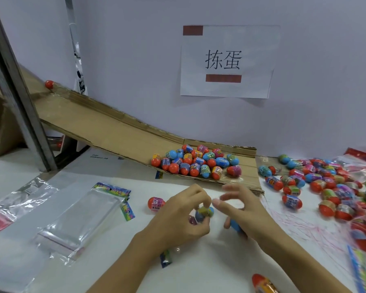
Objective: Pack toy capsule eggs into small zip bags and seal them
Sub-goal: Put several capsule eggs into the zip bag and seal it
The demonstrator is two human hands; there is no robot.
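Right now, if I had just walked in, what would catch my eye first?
Probably the heap of red and blue plastic capsule eggs at the foot of the brown cardboard ramp, with more spread to the right. Above hangs a white paper sign. In front, the left hand grips an egg and the right hand holds a blue one.

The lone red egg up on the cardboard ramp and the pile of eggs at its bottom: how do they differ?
The lone red egg sits by itself high on the cardboard ramp; the pile of eggs crowds the ramp's flat lower end. The lone egg shows only red; the pile mixes red and blue halves with printed bands. Both are the same sort of toy capsule, untouched by either hand.
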